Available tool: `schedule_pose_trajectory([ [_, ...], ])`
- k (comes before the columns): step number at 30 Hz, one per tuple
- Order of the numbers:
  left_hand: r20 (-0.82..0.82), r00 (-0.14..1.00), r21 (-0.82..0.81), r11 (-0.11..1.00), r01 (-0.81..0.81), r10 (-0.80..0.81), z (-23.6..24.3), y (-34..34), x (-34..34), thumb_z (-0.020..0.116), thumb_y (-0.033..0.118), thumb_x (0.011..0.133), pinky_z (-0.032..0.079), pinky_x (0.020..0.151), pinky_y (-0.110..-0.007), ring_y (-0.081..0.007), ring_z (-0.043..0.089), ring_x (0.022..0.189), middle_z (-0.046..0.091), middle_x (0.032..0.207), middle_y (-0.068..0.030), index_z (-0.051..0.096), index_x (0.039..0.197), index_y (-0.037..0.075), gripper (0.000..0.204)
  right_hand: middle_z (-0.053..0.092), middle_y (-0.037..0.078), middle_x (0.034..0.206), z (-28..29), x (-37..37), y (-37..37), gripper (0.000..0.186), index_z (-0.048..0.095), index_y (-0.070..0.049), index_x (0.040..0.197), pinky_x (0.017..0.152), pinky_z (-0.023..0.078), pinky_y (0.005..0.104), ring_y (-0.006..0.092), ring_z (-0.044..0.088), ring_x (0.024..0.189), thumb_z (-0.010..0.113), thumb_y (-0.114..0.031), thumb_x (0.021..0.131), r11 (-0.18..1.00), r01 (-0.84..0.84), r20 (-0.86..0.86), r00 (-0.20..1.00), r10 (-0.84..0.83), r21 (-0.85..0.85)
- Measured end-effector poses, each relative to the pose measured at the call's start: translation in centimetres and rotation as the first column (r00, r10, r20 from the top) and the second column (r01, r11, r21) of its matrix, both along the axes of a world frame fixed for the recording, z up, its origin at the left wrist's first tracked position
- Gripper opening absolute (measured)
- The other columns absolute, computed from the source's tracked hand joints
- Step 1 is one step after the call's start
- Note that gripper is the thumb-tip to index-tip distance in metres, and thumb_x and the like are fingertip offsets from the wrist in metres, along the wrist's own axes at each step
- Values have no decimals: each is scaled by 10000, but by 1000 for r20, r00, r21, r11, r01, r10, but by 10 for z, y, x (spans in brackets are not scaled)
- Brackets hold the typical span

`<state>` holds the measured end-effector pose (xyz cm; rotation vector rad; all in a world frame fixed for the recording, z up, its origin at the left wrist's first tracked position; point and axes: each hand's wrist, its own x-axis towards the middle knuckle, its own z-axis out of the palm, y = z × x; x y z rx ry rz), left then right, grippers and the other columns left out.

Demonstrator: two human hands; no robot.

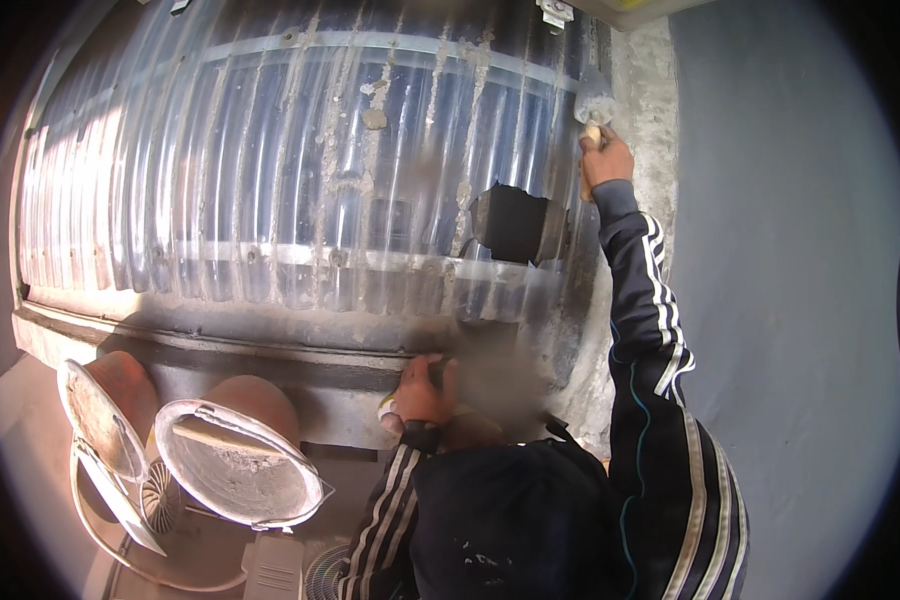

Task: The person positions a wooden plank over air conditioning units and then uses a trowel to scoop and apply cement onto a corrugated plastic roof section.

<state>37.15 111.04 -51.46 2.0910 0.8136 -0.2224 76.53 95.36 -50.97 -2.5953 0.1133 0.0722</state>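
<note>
My right hand (608,160) reaches up along the right edge of a clear corrugated sheet (300,170). Its fingers are wrapped round the wooden handle of a trowel (595,105), whose grey, crusted blade points up beside the rough cement strip (650,120). Lower down, my left hand (425,395) is closed, its fingers bent, at the ledge (350,375) below the sheet. A small whitish-yellow thing (388,410) shows at its side; its kind and what the fingers grip are unclear. A grey blur beside this hand hides part of the ledge.
A jagged hole (515,222) opens in the sheet's lower right. Two mortar-stained buckets (240,465) (100,420) stand at lower left, near a fan-like ribbed round thing (160,495). A smooth grey wall (790,300) fills the right. Dark cloth (510,510) covers the lower middle.
</note>
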Motion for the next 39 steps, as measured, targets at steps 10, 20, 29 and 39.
schedule_pose_trajectory([
  [10, -12, 999, -2, 999, 33, -34, 1, -1, 3, 633, 367, 854, 503, 737, -480, -372, 630, 890, 652, 958, -143, 624, 959, 83, 303, 631, 310, 886, 0, -95, -27, 507, 458, 52, 1266, 809, 488, 491, 455, 623, 865, 584, -175, 830, 968, -2, 24, 1000, 8, -251],
  [20, -3, 999, -1, 999, 39, -39, 1, -2, 4, 637, 359, 853, 502, 743, -473, -371, 633, 884, 656, 949, -143, 627, 946, 74, 300, 635, 315, 895, -9, -119, -8, 448, 445, 56, 1188, 790, 493, 506, 455, 626, 871, 588, -140, 812, 968, 31, -112, 992, -60, -247],
  [29, 2, 1000, -20, 999, 30, -30, -2, -1, 0, 634, 370, 856, 501, 747, -474, -369, 629, 902, 652, 970, -142, 621, 967, 77, 313, 643, 314, 916, -27, -56, 1, 343, 501, 45, 1077, 824, 500, 499, 465, 627, 897, 587, -127, 794, 969, 61, -75, 994, -81, -241],
  [39, 25, 1000, -32, 999, -5, 6, -1, 1, 3, 658, 371, 848, 496, 761, -463, -371, 636, 892, 673, 931, -143, 635, 965, 92, 304, 655, 285, 965, 14, -27, 23, 474, 578, 47, 1182, 849, 489, 452, 428, 636, 938, 630, -243, 810, 984, -82, 20, 997, 80, 158],
])
